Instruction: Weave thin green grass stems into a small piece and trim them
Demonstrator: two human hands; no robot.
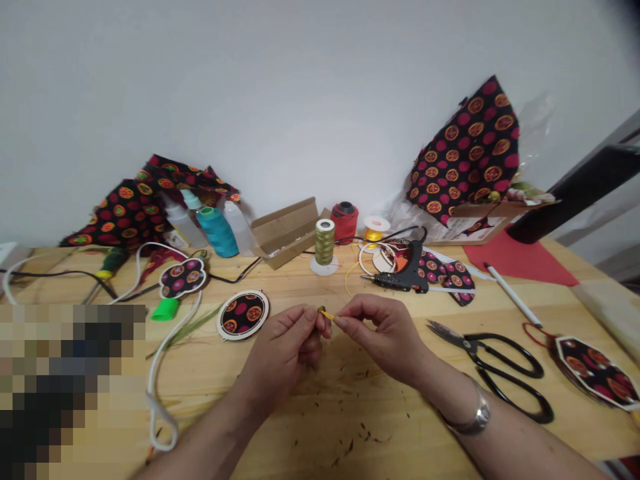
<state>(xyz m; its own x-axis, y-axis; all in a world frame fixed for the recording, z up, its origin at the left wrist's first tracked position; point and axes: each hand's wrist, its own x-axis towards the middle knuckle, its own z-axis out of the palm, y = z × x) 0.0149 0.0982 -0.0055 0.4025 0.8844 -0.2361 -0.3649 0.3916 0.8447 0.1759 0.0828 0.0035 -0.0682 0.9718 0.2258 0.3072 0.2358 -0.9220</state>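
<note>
Over the middle of the wooden table, my left hand (290, 337) is closed, its thumb and forefinger pinching a small olive-green piece (322, 309) whose kind is too small to tell. My right hand (383, 327), a silver bracelet (475, 417) at its wrist, pinches a short stretch of yellow cord (327, 315) beside that piece. The two sets of fingertips nearly meet. A round fabric-covered disc (243, 315) with a pale rim lies left of my left hand. To the right of my right hand rest black-handled scissors (480, 353).
Behind my hands stand an olive thread spool (325, 242), a black glue gun (400, 277) and an open cardboard box (285, 237). At the left lie a white cable (167, 347) and a flower-shaped fabric piece (183, 278). An octagonal fabric piece (597, 370) and a white pen (514, 295) lie at right.
</note>
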